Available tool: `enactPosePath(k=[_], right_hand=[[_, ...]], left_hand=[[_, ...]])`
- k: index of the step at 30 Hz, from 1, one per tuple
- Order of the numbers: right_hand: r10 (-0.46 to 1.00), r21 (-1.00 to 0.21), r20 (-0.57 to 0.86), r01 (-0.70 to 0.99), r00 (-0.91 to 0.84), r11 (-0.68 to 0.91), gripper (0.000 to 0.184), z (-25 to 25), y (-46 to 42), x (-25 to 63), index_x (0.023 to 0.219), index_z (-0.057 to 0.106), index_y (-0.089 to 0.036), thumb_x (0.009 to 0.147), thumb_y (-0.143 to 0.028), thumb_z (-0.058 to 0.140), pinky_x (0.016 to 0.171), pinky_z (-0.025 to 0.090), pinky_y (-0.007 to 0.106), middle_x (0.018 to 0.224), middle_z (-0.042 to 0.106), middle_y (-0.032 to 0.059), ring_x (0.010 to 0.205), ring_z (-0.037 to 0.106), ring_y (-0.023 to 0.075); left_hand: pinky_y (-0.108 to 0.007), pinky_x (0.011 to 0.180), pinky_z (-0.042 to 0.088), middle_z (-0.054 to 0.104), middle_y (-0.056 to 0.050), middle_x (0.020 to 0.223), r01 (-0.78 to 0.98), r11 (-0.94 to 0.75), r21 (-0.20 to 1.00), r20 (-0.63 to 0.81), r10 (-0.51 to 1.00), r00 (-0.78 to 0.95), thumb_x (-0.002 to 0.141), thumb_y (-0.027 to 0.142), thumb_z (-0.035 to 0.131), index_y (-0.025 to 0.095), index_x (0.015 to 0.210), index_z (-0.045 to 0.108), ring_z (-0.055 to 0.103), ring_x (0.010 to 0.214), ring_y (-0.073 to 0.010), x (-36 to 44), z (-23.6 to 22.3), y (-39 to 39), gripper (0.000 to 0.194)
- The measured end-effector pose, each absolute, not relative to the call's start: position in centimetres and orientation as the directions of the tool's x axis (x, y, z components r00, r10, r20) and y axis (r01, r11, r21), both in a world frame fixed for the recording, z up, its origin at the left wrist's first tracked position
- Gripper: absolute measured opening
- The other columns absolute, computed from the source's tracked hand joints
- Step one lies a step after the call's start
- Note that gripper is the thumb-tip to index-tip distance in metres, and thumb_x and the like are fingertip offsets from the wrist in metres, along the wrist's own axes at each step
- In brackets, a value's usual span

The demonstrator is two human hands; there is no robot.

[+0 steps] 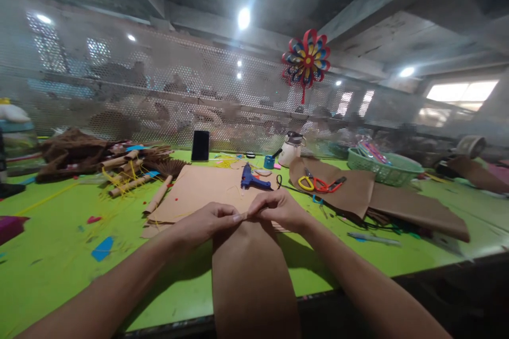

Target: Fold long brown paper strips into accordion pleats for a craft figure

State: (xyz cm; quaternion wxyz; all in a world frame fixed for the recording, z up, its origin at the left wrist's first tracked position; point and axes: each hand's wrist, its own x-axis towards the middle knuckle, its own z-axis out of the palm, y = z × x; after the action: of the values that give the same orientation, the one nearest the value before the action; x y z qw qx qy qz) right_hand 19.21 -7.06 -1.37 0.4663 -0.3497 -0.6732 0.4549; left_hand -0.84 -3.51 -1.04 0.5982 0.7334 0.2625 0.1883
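Both my hands meet at the top edge of a long brown paper strip (250, 275) that runs from the green table (59, 254) down over its near edge toward me. My left hand (207, 221) pinches the paper's rolled top edge from the left. My right hand (278, 207) pinches the same edge from the right, fingers curled over it. Just beyond my hands lies a flat brown paper sheet (199, 190) with a blue glue gun (251, 179) on it.
Rolled paper tubes (131, 172) and brown scraps lie at the left. Yellow and red scissors (320, 184) rest on brown paper at the right, near a green basket (382, 167). A phone (200, 145) leans on the mesh wall, below a paper pinwheel (306, 59).
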Motion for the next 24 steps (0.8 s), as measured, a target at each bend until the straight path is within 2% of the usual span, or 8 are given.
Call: enactPosePath(k=[9,15,17,21,23,24], right_hand=[[0.895,-0.909,0.363,0.113,-0.258,0.401,0.01,-0.6,-6.8,20.7,0.071,0.072,-0.017,0.064,-0.022,0.068,0.061,0.045,0.024,0.068,0.063,0.0026,0.064,0.055,0.0115],[0.851,-0.885,0.405,0.092,-0.334,0.457,0.01,-0.5,-6.7,21.3,0.072,0.071,-0.014,0.066,-0.021,0.066,0.054,0.043,0.024,0.066,0.061,0.0037,0.057,0.053,0.0106],[0.836,-0.883,0.403,0.083,-0.371,0.463,0.011,-0.2,-6.8,21.7,0.073,0.07,-0.014,0.067,-0.021,0.066,0.058,0.044,0.025,0.069,0.061,0.004,0.061,0.053,0.011],[0.824,-0.925,0.317,0.037,-0.47,0.377,0.03,0.4,-7.0,22.3,0.097,0.065,-0.016,0.07,-0.028,0.063,0.076,0.043,0.031,0.089,0.062,0.0067,0.084,0.056,0.0163],[0.853,-0.948,0.233,0.084,-0.467,0.306,0.034,0.4,-7.1,22.1,0.102,0.062,-0.016,0.074,-0.035,0.058,0.075,0.043,0.031,0.092,0.061,0.0072,0.085,0.056,0.0164],[0.87,-0.949,0.196,0.135,-0.453,0.284,0.033,0.4,-7.1,21.9,0.098,0.063,-0.014,0.076,-0.038,0.056,0.073,0.043,0.03,0.089,0.062,0.0069,0.081,0.056,0.0155]], left_hand=[[-0.021,0.047,0.018,0.042,0.004,0.054,0.179,-0.136,0.974,-0.04,0.679,0.733,0.07,0.052,0.057,0.014,0.063,0.048,0.031,0.047,-0.0072,-1.0,-1.3,-3.2,0.04],[-0.022,0.047,0.019,0.041,0.004,0.054,0.173,-0.125,0.977,-0.053,0.646,0.762,0.071,0.051,0.056,0.014,0.064,0.047,0.03,0.047,-0.0069,-0.9,-1.4,-3.2,0.04],[-0.022,0.047,0.019,0.041,0.004,0.055,0.181,-0.133,0.974,-0.057,0.631,0.774,0.072,0.051,0.055,0.014,0.065,0.048,0.03,0.048,-0.0069,-0.9,-1.4,-3.1,0.039],[-0.022,0.047,0.018,0.037,0.005,0.053,0.25,-0.204,0.946,-0.071,0.624,0.778,0.07,0.054,0.055,0.014,0.062,0.046,0.028,0.047,-0.0071,-0.6,-1.2,-3.0,0.041],[-0.022,0.047,0.016,0.033,0.006,0.052,0.285,-0.278,0.917,-0.054,0.621,0.782,0.07,0.055,0.054,0.014,0.059,0.045,0.025,0.048,-0.007,-0.3,-0.7,-3.1,0.042],[-0.022,0.047,0.016,0.032,0.006,0.052,0.297,-0.317,0.901,-0.042,0.617,0.786,0.071,0.055,0.053,0.015,0.058,0.044,0.024,0.048,-0.0069,-0.1,-0.3,-3.2,0.043]])
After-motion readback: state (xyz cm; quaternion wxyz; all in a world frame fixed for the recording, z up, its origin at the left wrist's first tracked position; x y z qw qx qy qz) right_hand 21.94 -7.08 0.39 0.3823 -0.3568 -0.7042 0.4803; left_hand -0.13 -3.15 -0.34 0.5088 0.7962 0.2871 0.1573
